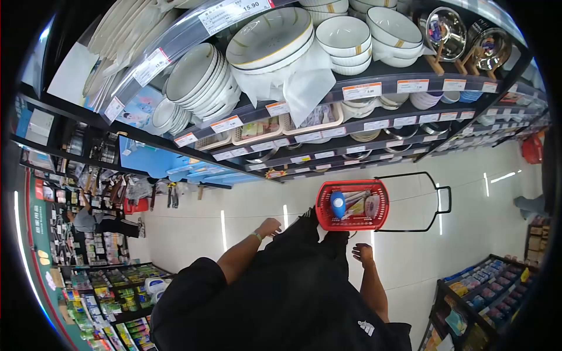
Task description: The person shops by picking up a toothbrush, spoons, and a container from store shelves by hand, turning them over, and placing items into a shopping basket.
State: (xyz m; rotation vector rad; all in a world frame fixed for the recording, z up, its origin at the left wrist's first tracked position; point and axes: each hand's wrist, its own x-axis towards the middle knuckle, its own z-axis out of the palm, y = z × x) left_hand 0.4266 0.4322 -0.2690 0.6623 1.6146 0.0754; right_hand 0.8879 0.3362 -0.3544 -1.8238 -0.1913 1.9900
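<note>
Both arms hang down at the sides of the black-clothed body. My left hand (268,227), with a band on the wrist, has its fingers loosely curled, and what they hold, if anything, is too small to tell. My right hand (363,253) hangs below the basket with its fingers apart and nothing in it. Between the hands and a little ahead, a red basket (383,205) stands on the floor by the feet. Inside it lie a blue bottle (338,205) and several packaged items (357,205). Its long black handle (440,199) extends to the right.
Shelves ahead hold stacked white bowls (343,36), plates (270,35) and steel bowls (446,34). Low racks (486,292) stand at the lower right and lower left. One person (88,221) is at the far left; another person's shoe (528,205) shows at the right edge.
</note>
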